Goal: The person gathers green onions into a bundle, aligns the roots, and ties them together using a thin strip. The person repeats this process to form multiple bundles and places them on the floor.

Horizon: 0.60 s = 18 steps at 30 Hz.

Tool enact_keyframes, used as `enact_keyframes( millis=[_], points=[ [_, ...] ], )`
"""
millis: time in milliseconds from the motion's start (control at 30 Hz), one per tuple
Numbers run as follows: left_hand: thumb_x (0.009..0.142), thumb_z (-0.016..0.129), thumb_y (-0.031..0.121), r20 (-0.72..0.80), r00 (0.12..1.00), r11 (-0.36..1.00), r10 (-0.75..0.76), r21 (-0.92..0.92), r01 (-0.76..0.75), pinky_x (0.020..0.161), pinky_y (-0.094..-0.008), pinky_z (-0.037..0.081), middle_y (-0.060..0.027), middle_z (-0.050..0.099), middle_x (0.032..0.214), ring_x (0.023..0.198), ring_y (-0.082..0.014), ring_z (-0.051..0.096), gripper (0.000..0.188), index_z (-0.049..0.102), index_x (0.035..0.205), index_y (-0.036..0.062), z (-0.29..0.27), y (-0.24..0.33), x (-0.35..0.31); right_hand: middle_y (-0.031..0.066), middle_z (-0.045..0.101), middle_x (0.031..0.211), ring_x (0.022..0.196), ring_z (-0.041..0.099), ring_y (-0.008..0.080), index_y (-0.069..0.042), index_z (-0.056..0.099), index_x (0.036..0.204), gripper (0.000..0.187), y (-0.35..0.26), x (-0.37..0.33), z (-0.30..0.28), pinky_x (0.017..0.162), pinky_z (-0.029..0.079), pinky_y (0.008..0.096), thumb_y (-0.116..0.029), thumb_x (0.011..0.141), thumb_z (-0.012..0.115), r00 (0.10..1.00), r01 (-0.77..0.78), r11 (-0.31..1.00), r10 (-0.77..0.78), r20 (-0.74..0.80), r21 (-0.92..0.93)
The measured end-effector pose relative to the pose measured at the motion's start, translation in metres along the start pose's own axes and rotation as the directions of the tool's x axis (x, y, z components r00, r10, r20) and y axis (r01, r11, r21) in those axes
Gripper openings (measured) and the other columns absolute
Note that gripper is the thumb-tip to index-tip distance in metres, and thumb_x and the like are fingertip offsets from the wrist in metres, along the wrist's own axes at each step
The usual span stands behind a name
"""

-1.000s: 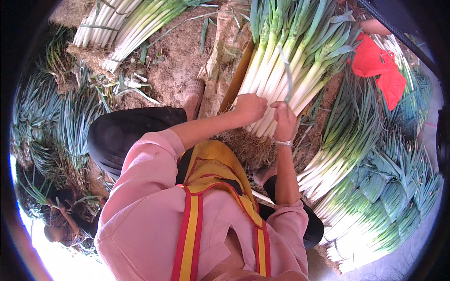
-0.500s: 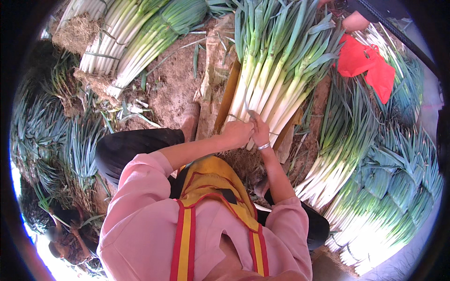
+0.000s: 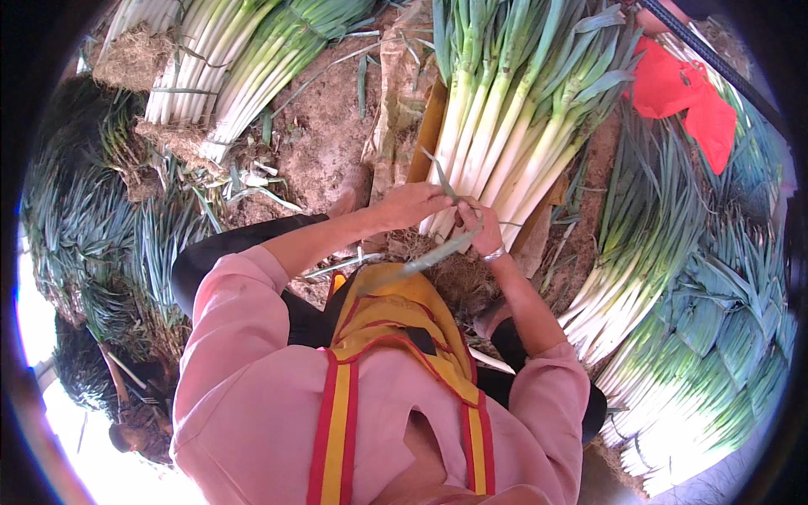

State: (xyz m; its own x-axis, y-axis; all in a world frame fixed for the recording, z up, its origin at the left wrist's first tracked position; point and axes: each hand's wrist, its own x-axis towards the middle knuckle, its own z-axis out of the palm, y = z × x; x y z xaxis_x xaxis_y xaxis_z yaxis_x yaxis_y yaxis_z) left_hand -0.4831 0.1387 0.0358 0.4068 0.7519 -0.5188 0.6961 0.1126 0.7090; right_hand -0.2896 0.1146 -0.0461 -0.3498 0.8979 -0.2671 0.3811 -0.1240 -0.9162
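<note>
Left hand (image 3: 414,204), right hand (image 3: 482,227) pinching a green leaf (image 3: 433,255) — leeks (image 3: 501,139) just beyond, red bag (image 3: 661,88) near black cord (image 3: 715,66)

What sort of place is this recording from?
Likely a green-onion sorting or bundling area: tied green-onion bundles lie at upper left, a large green-onion pile at right, and leaf scraps litter the dirt ground.

Bare left hand (image 3: 412,205) comes in from the left, back up, fingers bent, tips just beside the right's; closure unclear. Bare right hand (image 3: 478,227) is curled, fingers folded in, silver-coloured band (image 3: 496,254) round its wrist. Elbows bent, out wide; bare left forearm (image 3: 324,238) and bare right forearm (image 3: 532,311) angle inward. Pink fabric sleeves (image 3: 240,303) end near the elbows.
</note>
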Motion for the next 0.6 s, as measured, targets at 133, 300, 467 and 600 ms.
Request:
enact_keyframes(
  millis=[133, 300, 467, 600],
  points=[
    [0.094, 0.049, 0.026, -0.225, 0.918, 0.811, 0.327, -0.432, -0.395, 0.079, -0.0278, 0.041, -0.0079, 0.058, 0.091, 0.088, -0.0185, 0.053, 0.029, 0.058, 0.106, 0.0007, 0.021, -0.015, 0.021, 0.0122, 0.058, 0.062, 0.060, 0.061, 0.0240, -0.004, 0.062, 0.096, 0.031, -0.002, 0.001, -0.005, 0.057, 0.046, 0.0336, -0.032, 0.092, 0.050, 0.993, 0.103, 0.994, -0.102, 0.051, -0.023],
    [0.095, 0.045, 0.028, 0.007, 0.985, -0.111, 0.170, -0.993, 0.026, 0.071, -0.0287, 0.046, -0.0032, 0.059, 0.081, 0.090, -0.0168, 0.058, 0.023, 0.054, 0.087, 0.0088, 0.024, -0.028, 0.038, 0.0149, 0.055, 0.113, 0.097, 0.055, 0.0300, 0.000, 0.059, 0.107, 0.023, -0.024, 0.002, -0.030, 0.085, 0.043, 0.0354, -0.014, 0.090, 0.051, 0.964, 0.263, 0.964, -0.265, 0.032, 0.040],
    [0.095, 0.046, 0.028, 0.150, 0.955, -0.101, 0.256, -0.978, 0.181, 0.057, -0.0234, 0.040, -0.0007, 0.053, 0.069, 0.068, -0.0122, 0.053, 0.024, 0.055, 0.085, 0.0081, 0.018, -0.041, 0.052, 0.0113, 0.059, 0.105, 0.099, 0.054, 0.0299, -0.002, 0.060, 0.091, 0.027, -0.045, 0.007, -0.054, 0.089, 0.041, 0.0383, -0.026, 0.093, 0.048, 0.926, 0.359, 0.933, -0.353, 0.130, -0.026],
    [0.095, 0.047, 0.026, 0.307, 0.895, 0.325, 0.324, -0.924, 0.199, 0.053, -0.0230, 0.034, 0.0019, 0.046, 0.064, 0.057, -0.0106, 0.043, 0.024, 0.054, 0.083, 0.0069, 0.012, -0.053, 0.062, 0.0088, 0.057, 0.075, 0.080, 0.055, 0.0243, -0.004, 0.051, 0.069, 0.041, -0.048, 0.020, -0.048, 0.074, 0.044, 0.0331, -0.035, 0.095, 0.043, 0.916, 0.092, 0.911, -0.235, 0.326, 0.402]
  ],
)
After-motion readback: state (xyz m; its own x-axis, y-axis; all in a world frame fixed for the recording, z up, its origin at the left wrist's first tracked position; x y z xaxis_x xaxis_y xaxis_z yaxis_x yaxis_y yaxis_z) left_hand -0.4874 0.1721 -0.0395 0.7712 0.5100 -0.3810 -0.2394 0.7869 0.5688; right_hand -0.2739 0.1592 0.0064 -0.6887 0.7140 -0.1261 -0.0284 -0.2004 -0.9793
